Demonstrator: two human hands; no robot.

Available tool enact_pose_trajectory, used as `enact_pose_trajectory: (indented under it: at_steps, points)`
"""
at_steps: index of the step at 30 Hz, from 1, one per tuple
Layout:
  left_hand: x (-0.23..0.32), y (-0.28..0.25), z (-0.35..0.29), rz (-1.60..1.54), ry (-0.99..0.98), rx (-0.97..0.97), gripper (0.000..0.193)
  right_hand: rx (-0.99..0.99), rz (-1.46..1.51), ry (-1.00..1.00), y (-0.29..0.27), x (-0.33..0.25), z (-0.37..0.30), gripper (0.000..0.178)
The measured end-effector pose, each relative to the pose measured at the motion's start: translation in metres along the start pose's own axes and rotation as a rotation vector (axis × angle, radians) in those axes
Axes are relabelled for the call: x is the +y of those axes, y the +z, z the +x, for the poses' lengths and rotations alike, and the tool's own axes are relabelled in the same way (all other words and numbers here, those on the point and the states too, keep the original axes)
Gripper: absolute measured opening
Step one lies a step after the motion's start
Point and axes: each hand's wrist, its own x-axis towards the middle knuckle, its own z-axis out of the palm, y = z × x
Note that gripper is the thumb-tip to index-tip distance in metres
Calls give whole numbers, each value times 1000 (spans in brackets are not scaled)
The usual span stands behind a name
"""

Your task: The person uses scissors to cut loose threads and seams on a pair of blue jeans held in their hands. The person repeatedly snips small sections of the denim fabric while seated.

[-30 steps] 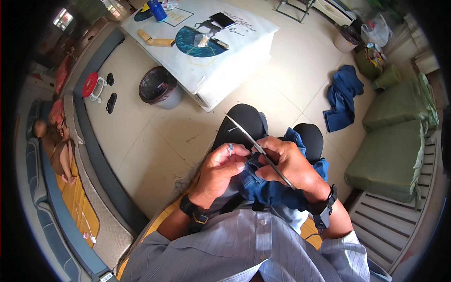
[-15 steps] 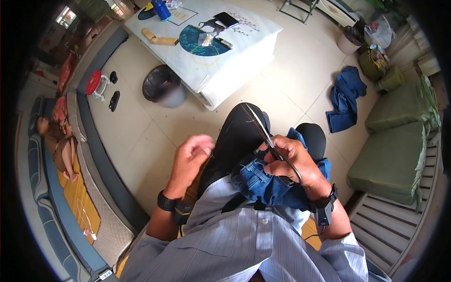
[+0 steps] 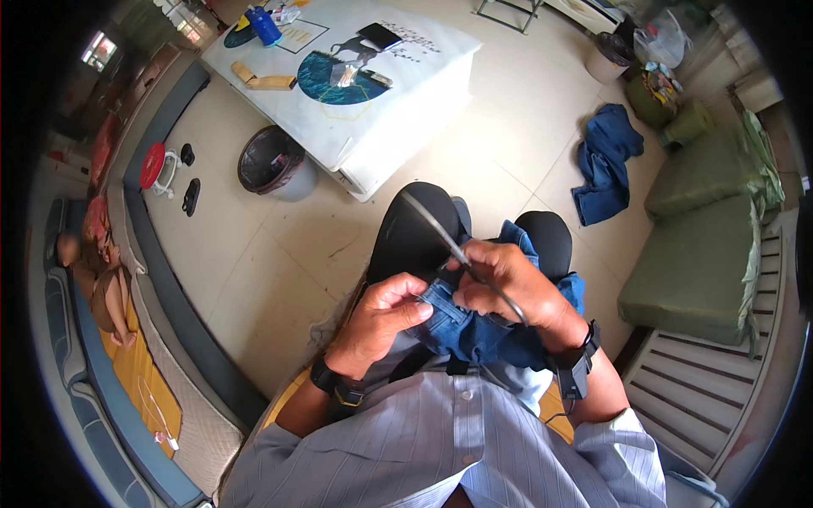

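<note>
A blue denim garment (image 3: pixel 474 337) lies bunched over my lap, its stitched edge with belt loops turned up. My left hand (image 3: pixel 378 325) is closed on the left end of that edge, thumb and fingers pinching it. A pair of scissors (image 3: pixel 437 230) sits in my right hand (image 3: pixel 513 283), blades pointing up and left above my knee, a dark handle loop along the fingers. The same right hand's fingers also press against the denim. How far the blades are apart is blurred by motion.
Ahead stands a white table (image 3: pixel 398 127) with a phone (image 3: pixel 379 35) and a blue bottle (image 3: pixel 264 27). A trash bin (image 3: pixel 275 165) is beside it. More denim (image 3: pixel 608 165) lies on the floor, near green cushions (image 3: pixel 699 271). Another person (image 3: pixel 106 284) lies on the sofa at left.
My left hand has come right and down to the denim and closed on its edge. The scissors have swung slightly left in my right hand. The whole view has shifted a little.
</note>
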Motion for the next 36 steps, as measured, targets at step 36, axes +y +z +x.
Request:
enact_pose_trajectory:
  at_steps: [36]
  points:
    - [-11,26,9,68,77,131,19,232,-68,-202,27,24,-26,49]
